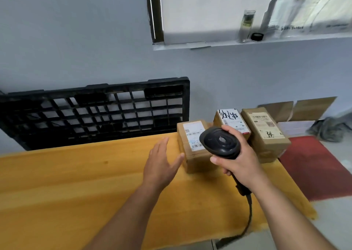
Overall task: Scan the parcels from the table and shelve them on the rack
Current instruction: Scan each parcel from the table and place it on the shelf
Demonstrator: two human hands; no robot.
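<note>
Logged leftmost cardboard parcel [196, 160] as probably light, rigid, best gripped by its sides; left hand [162, 166] spread wide beside it, right hand [242, 162] clasping scanner [221, 142].

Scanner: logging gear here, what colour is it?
The scanner is black; head view shows it best.
</note>
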